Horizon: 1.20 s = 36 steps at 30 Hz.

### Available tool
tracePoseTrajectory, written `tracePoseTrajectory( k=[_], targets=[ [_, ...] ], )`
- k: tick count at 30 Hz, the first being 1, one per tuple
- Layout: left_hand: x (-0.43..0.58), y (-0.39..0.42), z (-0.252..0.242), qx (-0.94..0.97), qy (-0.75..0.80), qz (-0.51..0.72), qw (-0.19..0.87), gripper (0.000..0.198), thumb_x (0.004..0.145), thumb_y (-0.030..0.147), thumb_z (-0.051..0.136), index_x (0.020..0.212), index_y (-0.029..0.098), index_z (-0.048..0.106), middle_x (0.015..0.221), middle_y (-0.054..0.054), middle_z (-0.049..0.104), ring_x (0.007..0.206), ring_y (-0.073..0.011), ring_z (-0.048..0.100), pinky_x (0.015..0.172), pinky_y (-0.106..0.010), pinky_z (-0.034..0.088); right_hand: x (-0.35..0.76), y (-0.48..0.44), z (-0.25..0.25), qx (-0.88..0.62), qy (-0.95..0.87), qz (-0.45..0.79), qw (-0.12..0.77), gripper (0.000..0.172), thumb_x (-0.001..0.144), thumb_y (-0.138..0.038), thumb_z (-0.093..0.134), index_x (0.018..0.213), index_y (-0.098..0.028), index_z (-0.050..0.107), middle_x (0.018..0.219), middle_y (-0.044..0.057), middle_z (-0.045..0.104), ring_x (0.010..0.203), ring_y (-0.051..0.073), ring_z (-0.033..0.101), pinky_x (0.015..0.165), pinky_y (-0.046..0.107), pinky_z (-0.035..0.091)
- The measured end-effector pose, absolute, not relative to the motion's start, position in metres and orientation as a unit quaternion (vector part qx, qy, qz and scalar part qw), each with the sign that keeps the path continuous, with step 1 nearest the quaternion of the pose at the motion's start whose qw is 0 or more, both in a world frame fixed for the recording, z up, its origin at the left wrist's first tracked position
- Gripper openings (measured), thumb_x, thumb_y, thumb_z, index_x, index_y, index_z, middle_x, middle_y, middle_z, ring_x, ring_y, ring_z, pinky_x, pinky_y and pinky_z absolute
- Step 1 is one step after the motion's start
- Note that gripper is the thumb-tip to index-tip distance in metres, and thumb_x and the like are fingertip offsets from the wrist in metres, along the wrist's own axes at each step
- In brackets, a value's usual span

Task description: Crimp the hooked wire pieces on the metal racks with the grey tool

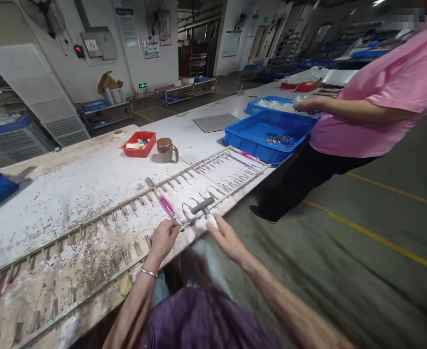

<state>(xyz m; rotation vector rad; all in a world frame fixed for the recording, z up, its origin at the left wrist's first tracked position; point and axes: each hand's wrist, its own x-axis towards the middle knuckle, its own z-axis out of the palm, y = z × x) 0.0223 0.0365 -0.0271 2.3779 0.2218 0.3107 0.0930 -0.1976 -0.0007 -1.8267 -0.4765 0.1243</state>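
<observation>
A long metal rack (100, 220) with several clips lies across the worn white table (71, 179). My left hand (163, 238) is closed in a pinch on a thin metal piece at the rack's near rail, by the table edge. My right hand (225, 234) is closed round the pale handle of a small hammer (203, 206), whose grey head rests over the rack. A pink-handled tool (161, 198) lies on the rack just beyond my left hand.
A brown mug (166, 150) and a small red tray (139, 144) stand further back. Blue bins (268, 133) sit at the right, where a person in a pink shirt (381, 97) stands at the table. Concrete floor lies to the right.
</observation>
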Motion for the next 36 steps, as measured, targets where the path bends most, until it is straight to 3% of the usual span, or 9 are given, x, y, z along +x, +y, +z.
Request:
tracePoseTrajectory(
  k=[3, 5, 10, 15, 20, 25, 30, 36],
  targets=[
    [0.022, 0.036, -0.026, 0.925, 0.082, 0.112, 0.354, 0.017, 0.099, 0.025, 0.060, 0.095, 0.023, 0.076, 0.097, -0.004, 0.076, 0.095, -0.0198, 0.069, 0.089, -0.032, 0.051, 0.073, -0.203, -0.009, -0.824, -0.301, 0.033, 0.479, 0.033, 0.103, -0.045, 0.049, 0.118, -0.021, 0.067, 0.093, 0.006, 0.076, 0.083, 0.024, 0.071, 0.077, 0.034, 0.057],
    [0.021, 0.035, -0.025, 0.926, 0.082, 0.108, 0.352, 0.017, 0.100, 0.024, 0.059, 0.096, 0.023, 0.076, 0.099, -0.004, 0.076, 0.098, -0.0202, 0.069, 0.091, -0.032, 0.051, 0.068, -0.202, -0.009, -0.840, -0.327, -0.007, 0.433, 0.038, 0.105, -0.041, 0.046, 0.131, -0.020, 0.065, 0.101, 0.010, 0.079, 0.088, 0.026, 0.076, 0.079, 0.035, 0.060],
    [0.019, 0.032, -0.021, 0.936, 0.077, 0.091, 0.331, 0.026, 0.106, 0.032, 0.053, 0.098, 0.023, 0.075, 0.100, -0.005, 0.075, 0.099, -0.0212, 0.068, 0.091, -0.033, 0.050, 0.070, -0.193, -0.005, -0.829, -0.359, -0.162, 0.396, 0.046, 0.111, -0.033, 0.040, 0.150, -0.018, 0.060, 0.126, 0.015, 0.078, 0.109, 0.025, 0.078, 0.092, 0.033, 0.063],
    [0.018, 0.030, -0.023, 0.940, 0.089, 0.091, 0.317, 0.026, 0.107, 0.030, 0.050, 0.101, 0.023, 0.075, 0.103, -0.006, 0.075, 0.103, -0.0222, 0.068, 0.093, -0.033, 0.050, 0.074, -0.184, -0.014, -0.850, -0.385, -0.173, 0.316, 0.046, 0.112, -0.030, 0.039, 0.141, -0.016, 0.071, 0.086, 0.009, 0.079, 0.075, 0.022, 0.077, 0.073, 0.028, 0.063],
    [0.018, 0.029, -0.022, 0.941, 0.090, 0.098, 0.312, 0.025, 0.105, 0.026, 0.052, 0.099, 0.023, 0.076, 0.100, -0.006, 0.075, 0.101, -0.0217, 0.068, 0.092, -0.033, 0.051, 0.076, -0.184, -0.013, -0.823, -0.372, -0.215, 0.372, 0.047, 0.112, -0.026, 0.040, 0.153, -0.018, 0.062, 0.110, 0.014, 0.081, 0.093, 0.022, 0.077, 0.088, 0.031, 0.063],
    [0.018, 0.028, -0.021, 0.941, 0.094, 0.097, 0.311, 0.024, 0.106, 0.025, 0.051, 0.101, 0.023, 0.075, 0.102, -0.006, 0.075, 0.102, -0.0214, 0.068, 0.093, -0.033, 0.051, 0.078, -0.186, -0.011, -0.864, -0.390, -0.174, 0.266, 0.043, 0.110, -0.027, 0.045, 0.142, -0.019, 0.073, 0.079, 0.008, 0.076, 0.067, 0.019, 0.072, 0.064, 0.025, 0.057],
    [0.018, 0.027, -0.022, 0.943, 0.102, 0.100, 0.301, 0.021, 0.103, 0.020, 0.054, 0.097, 0.023, 0.075, 0.100, -0.006, 0.074, 0.102, -0.0215, 0.068, 0.092, -0.032, 0.051, 0.078, -0.184, -0.004, -0.839, -0.392, -0.203, 0.320, 0.048, 0.113, -0.027, 0.038, 0.152, -0.017, 0.063, 0.100, 0.012, 0.080, 0.086, 0.020, 0.076, 0.082, 0.029, 0.061],
    [0.018, 0.029, -0.023, 0.938, 0.097, 0.096, 0.317, 0.021, 0.103, 0.021, 0.054, 0.103, 0.023, 0.075, 0.104, -0.006, 0.076, 0.107, -0.0221, 0.069, 0.097, -0.034, 0.051, 0.081, -0.185, -0.008, -0.865, -0.399, -0.147, 0.265, 0.043, 0.110, -0.031, 0.044, 0.142, -0.024, 0.072, 0.077, 0.008, 0.076, 0.067, 0.022, 0.073, 0.064, 0.028, 0.060]
  ],
)
